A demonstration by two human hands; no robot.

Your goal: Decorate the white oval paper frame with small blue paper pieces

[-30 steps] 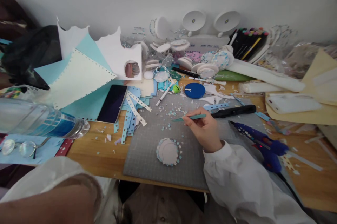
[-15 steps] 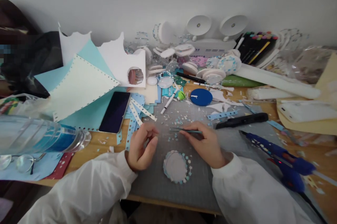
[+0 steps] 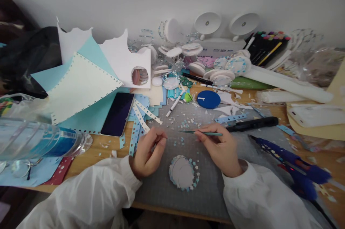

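Note:
My right hand [image 3: 217, 148] holds slim greenish tweezers [image 3: 212, 134] in a pinch, their tips pointing left over the grey mat [image 3: 205, 200]. Any small piece between the tips is too small to tell. My left hand [image 3: 150, 152] is loosely curled to the left of the tips, with nothing visible in its fingers. Between the hands and nearer me lies a round white disc [image 3: 182, 172], ringed with tiny blue and white stars. Small loose paper stars [image 3: 178, 143] are scattered just beyond the disc.
A phone [image 3: 118, 114], punched paper sheets [image 3: 83, 85] and a water bottle [image 3: 54, 141] lie left. At right are a blue glue gun [image 3: 293, 164] and a black cutter [image 3: 253, 124]. A blue oval lid [image 3: 208, 99] and several white discs [image 3: 221, 75] sit behind.
My right hand has moved right with the tweezers, away from my left hand. The tweezers are more level and show more clearly. The whole view has shifted slightly.

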